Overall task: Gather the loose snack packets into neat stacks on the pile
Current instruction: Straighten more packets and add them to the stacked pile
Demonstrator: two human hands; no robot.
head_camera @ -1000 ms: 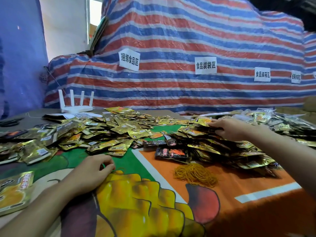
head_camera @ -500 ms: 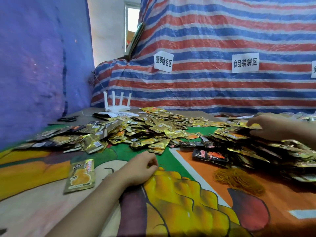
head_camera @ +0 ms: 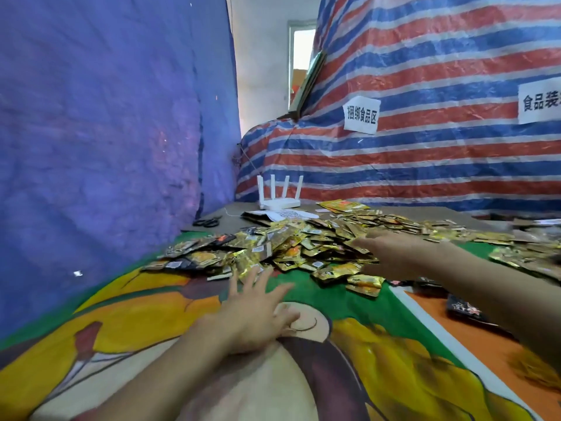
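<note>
A wide pile of gold snack packets point(head_camera: 306, 241) covers the far half of the table, with dark packets point(head_camera: 194, 256) along its left edge. My left hand point(head_camera: 258, 311) lies flat on the printed cloth, fingers spread and straight, fingertips just short of the pile's near edge. My right hand point(head_camera: 391, 253) reaches across from the right and rests on the pile's right part; it is blurred, fingers look extended over the packets. A few loose gold packets point(head_camera: 361, 282) lie at the pile's near right corner.
A white router point(head_camera: 277, 199) stands at the table's back, with papers point(head_camera: 285, 214) before it and black scissors point(head_camera: 206, 221) to the left. Dark packets point(head_camera: 464, 308) lie at the right. A blue tarp point(head_camera: 106, 147) borders the left, a striped tarp point(head_camera: 425, 147) the back.
The view has swung left. My left hand has opened flat and slid toward the pile. My right hand has left the right-hand heap and crossed to the middle pile.
</note>
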